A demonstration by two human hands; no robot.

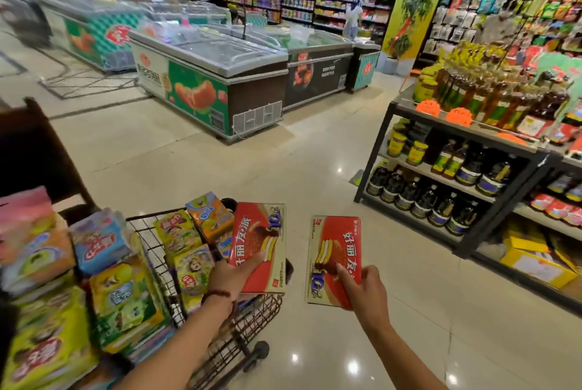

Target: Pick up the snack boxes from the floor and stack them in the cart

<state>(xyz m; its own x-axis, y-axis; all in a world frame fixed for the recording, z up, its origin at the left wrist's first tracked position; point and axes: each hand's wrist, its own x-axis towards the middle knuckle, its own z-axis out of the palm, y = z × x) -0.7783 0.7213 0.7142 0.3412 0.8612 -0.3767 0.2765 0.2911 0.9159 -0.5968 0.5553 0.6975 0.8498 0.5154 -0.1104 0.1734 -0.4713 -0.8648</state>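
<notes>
The left hand (231,276) grips a red snack box (259,244) over the wire cart (151,244) at near left, which holds stacked snack packs (185,251). The right hand (367,290) pinches a second red box (335,259) above the floor (220,175), just right of the cart.

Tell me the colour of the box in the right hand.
Mostly red with a cream-gold border: the box held by the right hand, head view.

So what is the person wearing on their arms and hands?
Both arms are bare, with no sleeves showing and no gloves. The left hand has a bracelet of dark reddish-brown beads around the wrist. The right hand shows nothing on its wrist. No rings can be made out on either hand.
</notes>
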